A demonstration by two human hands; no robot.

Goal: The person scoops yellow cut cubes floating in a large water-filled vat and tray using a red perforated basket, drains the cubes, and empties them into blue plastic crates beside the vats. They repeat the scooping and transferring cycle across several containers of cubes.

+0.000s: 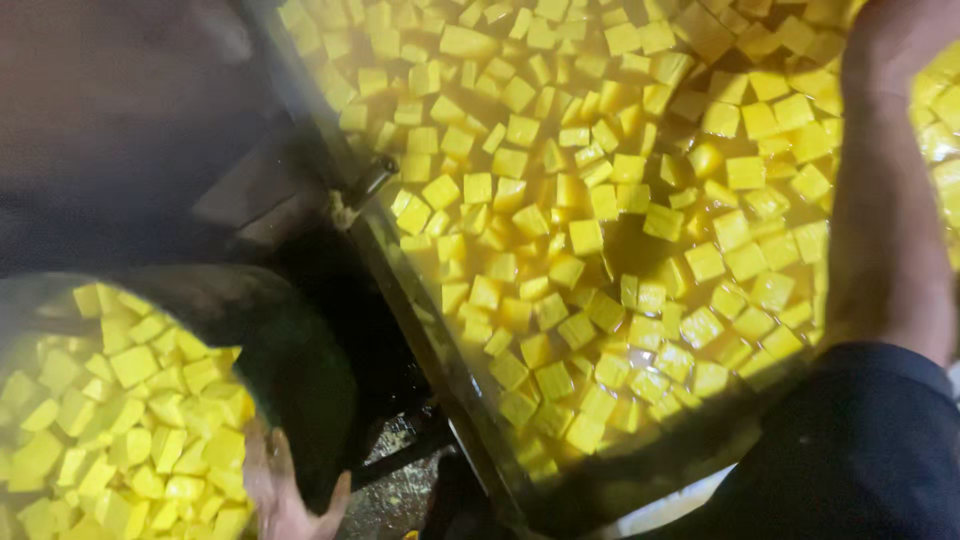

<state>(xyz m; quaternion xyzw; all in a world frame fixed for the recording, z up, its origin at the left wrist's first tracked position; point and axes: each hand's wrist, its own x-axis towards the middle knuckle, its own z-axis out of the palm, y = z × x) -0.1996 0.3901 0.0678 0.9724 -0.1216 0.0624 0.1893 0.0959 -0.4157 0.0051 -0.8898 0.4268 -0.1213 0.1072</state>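
Observation:
A large metal vat [420,330] holds many yellow cubes [585,236] floating in yellow liquid. My right arm, in a dark sleeve, reaches up along the vat's right side. My right hand [895,40] sits at the top edge over the cubes, and its fingers are cut off by the frame. At the lower left a dark round container [300,340] is filled with more yellow cubes [130,420]. My left hand [283,492] grips this container's rim at the bottom of the view.
A dark gap with wet, grimy metal [400,480] lies between the container and the vat. A small metal latch or handle [365,185] sticks out from the vat's left wall. The upper left is dark and blurred.

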